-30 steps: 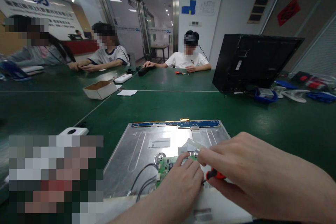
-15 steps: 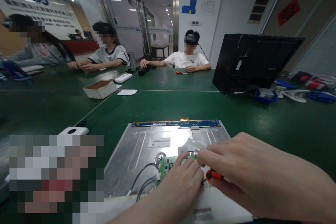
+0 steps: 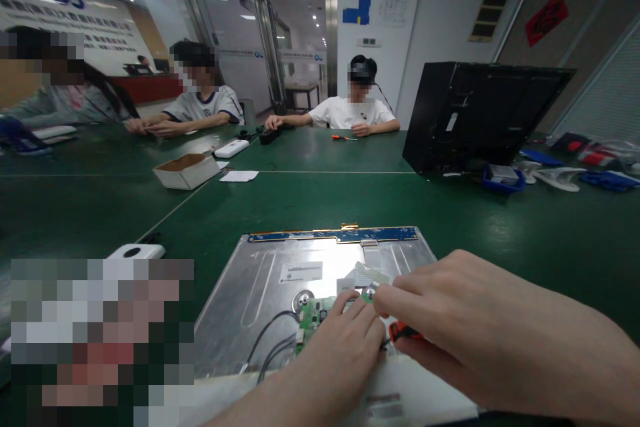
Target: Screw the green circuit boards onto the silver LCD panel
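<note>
A silver metal display panel (image 3: 260, 287) lies face down on the green table (image 3: 525, 240), with a blue strip board (image 3: 335, 235) along its far edge. A small green circuit board (image 3: 313, 317) with black wires (image 3: 273, 343) sits on its near part. My left hand (image 3: 345, 347) rests flat on that board, fingers stretched toward a screw spot. My right hand (image 3: 465, 320) is closed around a red-handled screwdriver (image 3: 403, 331), its tip hidden between my hands.
A black monitor back (image 3: 480, 113) stands at the right, with blue trays (image 3: 503, 180) beside it. An open cardboard box (image 3: 187, 170) and a white paper (image 3: 239, 176) lie mid-table. Three people sit at the far side. A white device (image 3: 136, 251) lies left.
Both hands stay in place on the circuit board. The view has shifted slightly, and a far person's hand moved on the table.
</note>
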The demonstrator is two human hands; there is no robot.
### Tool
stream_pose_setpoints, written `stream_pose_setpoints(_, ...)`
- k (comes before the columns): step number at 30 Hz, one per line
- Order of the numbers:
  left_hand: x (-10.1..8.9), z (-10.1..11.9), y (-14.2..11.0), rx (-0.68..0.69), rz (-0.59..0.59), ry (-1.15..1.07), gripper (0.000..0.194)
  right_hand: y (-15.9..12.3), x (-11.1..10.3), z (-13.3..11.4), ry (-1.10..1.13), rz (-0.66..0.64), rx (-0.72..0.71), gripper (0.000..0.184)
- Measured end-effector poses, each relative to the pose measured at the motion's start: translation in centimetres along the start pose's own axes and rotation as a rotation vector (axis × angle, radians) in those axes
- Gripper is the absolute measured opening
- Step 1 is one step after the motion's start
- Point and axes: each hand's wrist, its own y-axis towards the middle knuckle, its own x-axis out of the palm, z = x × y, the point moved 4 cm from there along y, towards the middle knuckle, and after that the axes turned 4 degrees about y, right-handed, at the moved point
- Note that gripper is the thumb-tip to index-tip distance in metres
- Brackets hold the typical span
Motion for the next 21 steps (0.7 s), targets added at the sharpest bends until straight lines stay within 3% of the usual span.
stream_pose_setpoints(10,-0.31,0.17,0.04,-0.008,0.039,-0.024,0.019,-0.35,-0.37,-0.32,0.018,0.047,-0.040,0.020)
stream_pose_setpoints(21,0.55,-0.03,-0.07,0.016,0.039,-0.016,0.019,-0.26,-0.22,-0.28,0.020,0.041,-0.035,0.018)
